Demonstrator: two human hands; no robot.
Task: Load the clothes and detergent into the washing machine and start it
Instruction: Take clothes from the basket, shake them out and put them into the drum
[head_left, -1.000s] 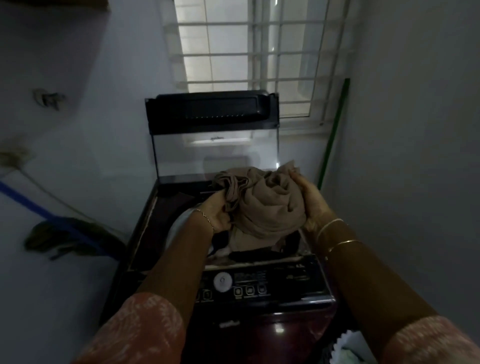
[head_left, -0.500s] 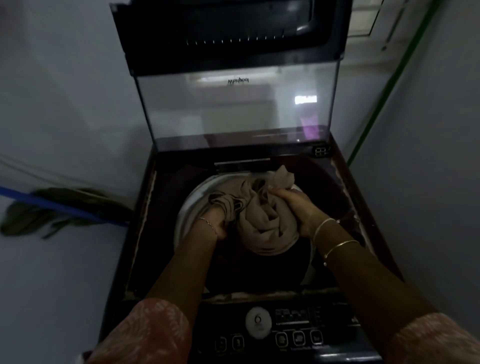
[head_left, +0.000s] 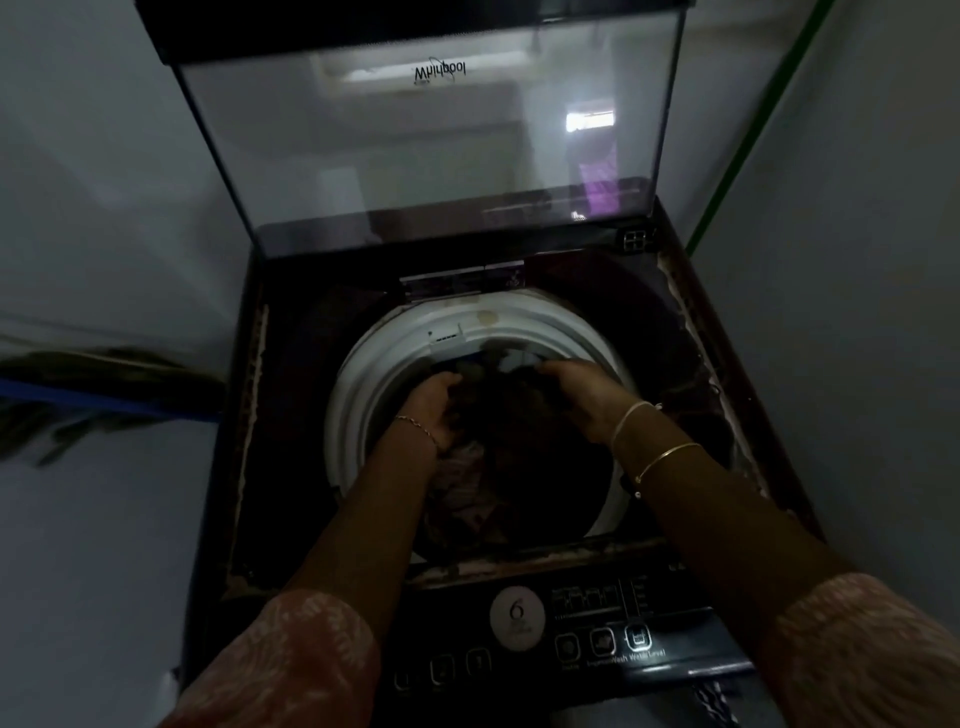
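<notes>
A dark top-loading washing machine (head_left: 270, 415) fills the view, its glass lid (head_left: 426, 156) raised upright at the back. Inside the white drum rim (head_left: 374, 364) lies a brown bundle of clothes (head_left: 514, 415), dim in the shadow. My left hand (head_left: 431, 400) grips the bundle's left side and my right hand (head_left: 582, 384) grips its right side, both reaching down into the drum. More fabric (head_left: 462, 488), pinkish, shows below my left wrist. The control panel (head_left: 597, 629) with a round dial and buttons sits at the near edge.
White walls close in on both sides. A green pole (head_left: 743, 140) leans in the right corner. A blue line with a dark cloth (head_left: 98, 389) hangs on the left wall. Something striped (head_left: 717, 701) shows below the panel.
Both hands have lowered the brown clothes from above the machine down into the drum. The view has tilted down and closer to the machine.
</notes>
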